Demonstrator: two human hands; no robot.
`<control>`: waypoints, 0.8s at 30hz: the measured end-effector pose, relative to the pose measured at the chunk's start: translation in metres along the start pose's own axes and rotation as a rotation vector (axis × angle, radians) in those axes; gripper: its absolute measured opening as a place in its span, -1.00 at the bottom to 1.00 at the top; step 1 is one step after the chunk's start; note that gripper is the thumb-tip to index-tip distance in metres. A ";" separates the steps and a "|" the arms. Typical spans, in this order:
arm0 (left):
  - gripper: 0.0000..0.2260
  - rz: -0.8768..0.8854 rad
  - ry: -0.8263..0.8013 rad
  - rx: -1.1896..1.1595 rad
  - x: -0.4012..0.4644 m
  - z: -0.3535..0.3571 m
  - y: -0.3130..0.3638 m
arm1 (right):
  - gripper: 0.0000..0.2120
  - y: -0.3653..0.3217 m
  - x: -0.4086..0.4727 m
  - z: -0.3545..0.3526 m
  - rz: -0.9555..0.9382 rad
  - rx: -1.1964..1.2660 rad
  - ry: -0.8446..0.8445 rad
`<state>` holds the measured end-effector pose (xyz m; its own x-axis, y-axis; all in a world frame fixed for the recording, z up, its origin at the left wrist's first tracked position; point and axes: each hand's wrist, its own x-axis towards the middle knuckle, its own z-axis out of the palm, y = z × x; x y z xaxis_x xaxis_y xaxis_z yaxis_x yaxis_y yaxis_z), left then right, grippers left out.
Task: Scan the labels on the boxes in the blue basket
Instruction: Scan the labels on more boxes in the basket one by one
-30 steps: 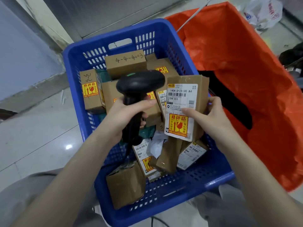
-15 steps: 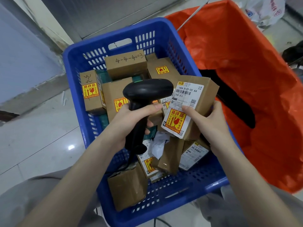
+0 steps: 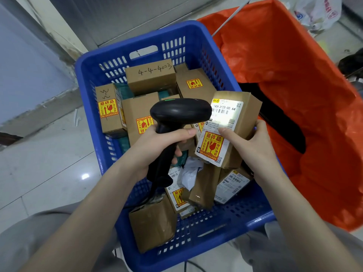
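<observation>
Scanner (image 3: 180,114) head now closer to held box's (image 3: 235,130) newly lit label (image 3: 225,114).

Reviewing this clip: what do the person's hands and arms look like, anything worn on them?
Both forearms are bare up to the frame edge: no sleeves in view. The left hand and right hand wear no gloves; no rings, watch or wristband visible. Fingernails are short and unpainted.

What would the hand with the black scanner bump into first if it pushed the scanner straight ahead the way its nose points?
Probably the box held up by the right hand. The left hand aims the scanner at its lit white label, though the gap between them is hard to judge.
</observation>
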<state>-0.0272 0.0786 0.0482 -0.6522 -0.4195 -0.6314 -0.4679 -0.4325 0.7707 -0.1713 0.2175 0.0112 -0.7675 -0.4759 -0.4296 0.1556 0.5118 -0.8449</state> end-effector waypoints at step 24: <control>-0.85 0.012 0.003 0.027 0.004 0.000 -0.004 | -0.50 -0.001 0.001 -0.004 -0.022 0.027 -0.013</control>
<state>-0.0275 0.0783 0.0429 -0.6561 -0.4267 -0.6224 -0.4761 -0.4059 0.7801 -0.1749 0.2194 0.0133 -0.7625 -0.4965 -0.4149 0.1556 0.4817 -0.8624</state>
